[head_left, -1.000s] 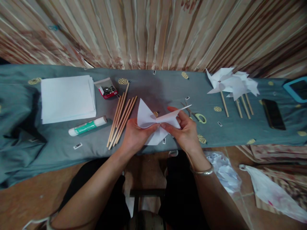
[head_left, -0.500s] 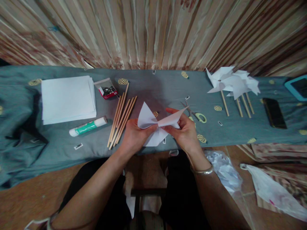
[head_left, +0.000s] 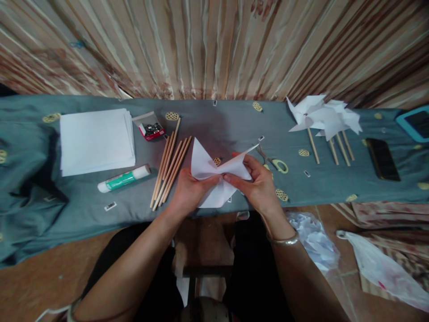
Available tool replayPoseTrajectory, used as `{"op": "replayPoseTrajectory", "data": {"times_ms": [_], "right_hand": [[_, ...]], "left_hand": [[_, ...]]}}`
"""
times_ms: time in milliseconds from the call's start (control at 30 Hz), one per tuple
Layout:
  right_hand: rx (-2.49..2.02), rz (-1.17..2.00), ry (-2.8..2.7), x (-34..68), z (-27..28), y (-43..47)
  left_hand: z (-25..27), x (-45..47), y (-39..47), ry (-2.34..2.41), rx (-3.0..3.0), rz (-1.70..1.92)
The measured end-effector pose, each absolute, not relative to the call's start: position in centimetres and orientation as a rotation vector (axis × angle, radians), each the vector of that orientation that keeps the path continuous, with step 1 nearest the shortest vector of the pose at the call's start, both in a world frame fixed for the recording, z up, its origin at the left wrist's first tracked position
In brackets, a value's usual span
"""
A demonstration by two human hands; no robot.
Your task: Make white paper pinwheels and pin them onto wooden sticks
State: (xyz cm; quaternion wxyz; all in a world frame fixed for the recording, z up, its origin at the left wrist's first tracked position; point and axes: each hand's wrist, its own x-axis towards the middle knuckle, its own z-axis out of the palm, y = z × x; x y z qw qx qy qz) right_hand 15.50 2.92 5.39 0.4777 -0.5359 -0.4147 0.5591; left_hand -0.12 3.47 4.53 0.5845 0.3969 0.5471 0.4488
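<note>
A white paper pinwheel (head_left: 205, 162) is held between my two hands over the front of the cloth-covered table. My left hand (head_left: 192, 188) is closed on its left side, thumb pressed near the centre. From the right, my right hand (head_left: 258, 181) grips it too, its thumb tip meeting the left thumb at the middle. The fingers behind the paper are mostly hidden. Wooden sticks (head_left: 170, 163) lie in a bundle just left of my left hand. Beyond my right hand rest scissors (head_left: 276, 164) with light green handles.
Left on the grey-green cloth (head_left: 228, 120) are a stack of white paper (head_left: 97, 141), a glue stick (head_left: 124, 178) and a red box of metal pins (head_left: 150, 129). Finished pinwheels (head_left: 326, 114), a phone (head_left: 382, 158) and a blue-framed device (head_left: 415, 123) lie right. Plastic bags (head_left: 315, 239) sit on the floor.
My right thumb has moved in to the pinwheel's centre, beside the left thumb. The paper has tilted slightly, and its right blade has shifted a little left.
</note>
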Motion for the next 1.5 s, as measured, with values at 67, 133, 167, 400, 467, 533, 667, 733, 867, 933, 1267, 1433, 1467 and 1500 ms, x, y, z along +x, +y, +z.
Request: {"op": "replayPoseTrajectory", "data": {"times_ms": [67, 133, 167, 400, 467, 533, 667, 733, 867, 933, 1267, 1433, 1467, 1500], "right_hand": [[-1.310, 1.374, -1.035, 15.6, 5.5, 3.0], [-1.325, 1.366, -1.053, 15.7, 5.5, 3.0], [-1.334, 1.360, -1.057, 15.8, 5.5, 3.0], [-1.396, 1.325, -1.047, 15.8, 5.5, 2.8], [-1.400, 1.324, -1.047, 15.7, 5.5, 2.7], [-1.394, 1.332, -1.046, 15.6, 5.5, 2.5], [-1.396, 1.340, -1.060, 15.3, 5.4, 2.3], [-1.409, 1.327, -1.057, 15.3, 5.4, 2.3], [-1.434, 1.244, -1.031, 16.0, 5.7, 2.6], [-1.447, 1.191, -1.026, 16.5, 5.9, 2.6], [-1.434, 1.243, -1.114, 16.8, 6.3, 1.3], [-1.398, 1.306, -1.069, 16.6, 6.7, 0.9], [-1.393, 1.313, -1.076, 16.7, 6.7, 0.8], [-1.388, 1.316, -1.086, 16.7, 6.8, 0.7]], "left_hand": [[4.6, -0.1, 3.5, 1.255, 0.888, 1.028], [4.6, 0.0, 3.4, 1.240, 0.859, 1.014], [4.7, 0.0, 3.3, 1.238, 0.847, 1.007], [5.0, -0.2, 3.0, 1.252, 0.834, 0.915], [5.1, -0.2, 2.9, 1.233, 0.807, 0.926], [5.1, -0.3, 2.9, 1.216, 0.774, 0.938], [4.7, -0.6, 2.8, 1.193, 0.783, 0.939], [4.5, -0.9, 2.7, 1.162, 0.806, 0.915], [4.7, -1.9, 2.9, 1.015, 0.843, 0.974], [4.8, -3.0, 3.6, 1.034, 0.928, 1.107], [2.4, -7.4, 7.1, 1.801, 2.211, 0.700], [2.5, -7.0, 7.1, 1.830, 2.253, 0.535], [2.6, -6.9, 7.2, 1.842, 2.249, 0.523], [2.7, -6.8, 7.2, 1.857, 2.245, 0.514]]}}
